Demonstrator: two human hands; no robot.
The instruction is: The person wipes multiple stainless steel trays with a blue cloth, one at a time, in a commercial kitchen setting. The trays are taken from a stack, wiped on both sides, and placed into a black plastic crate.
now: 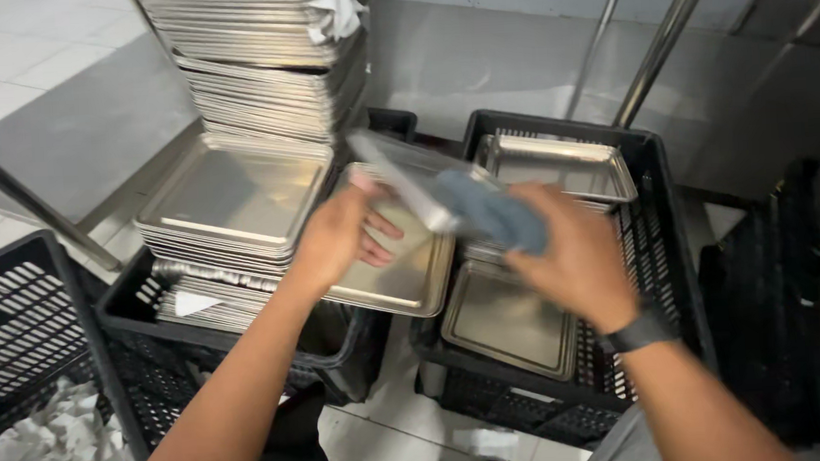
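In the head view, the left hand [340, 236] grips the edge of a square steel tray [402, 259], fingers curled over its rim and thumb beneath, holding it tilted above the gap between two black crates. The right hand [575, 255] is closed around a blue-grey cloth [489, 212] pressed against the tray's upper edge, which is blurred. A tall stack of trays [240, 197] fills the left crate [143, 315], and more trays [561, 166] lie in the right crate [658, 236].
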